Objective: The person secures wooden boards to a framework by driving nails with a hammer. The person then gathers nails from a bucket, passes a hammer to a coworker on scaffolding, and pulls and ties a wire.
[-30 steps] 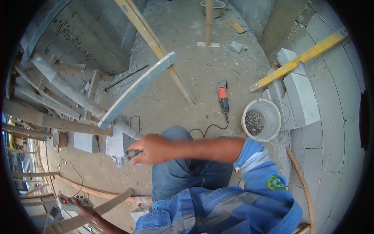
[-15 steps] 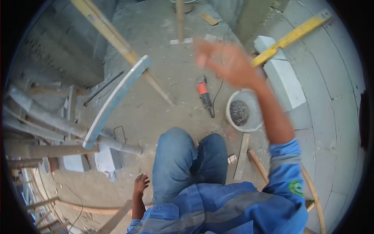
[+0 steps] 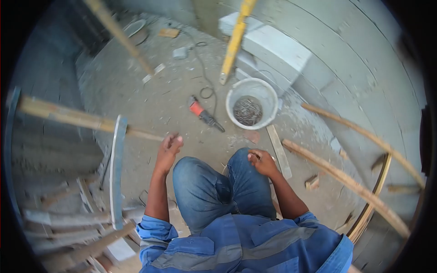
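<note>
My left hand is raised beside my left knee with its fingers loosely bent and apart, and nothing shows in it. Its fingertips overlap the lower end of a wooden post in view; I cannot tell whether they touch. Just over my right knee is my right hand, fingers loosely curled, with no object visible in it. Ahead on the floor lies a red and black corded power tool. To its right stands a white bucket with many nails in the bottom. Beyond it a yellow spirit level slants upward.
White blocks lie along the block wall on the right. Curved wooden strips and a flat board are on my right. A pale blue-edged strip and stacked lumber occupy the left side.
My right hand has come down from near the yellow level to my right knee. My left hand has risen from beside my hip to forward of my left knee. The view has turned right.
</note>
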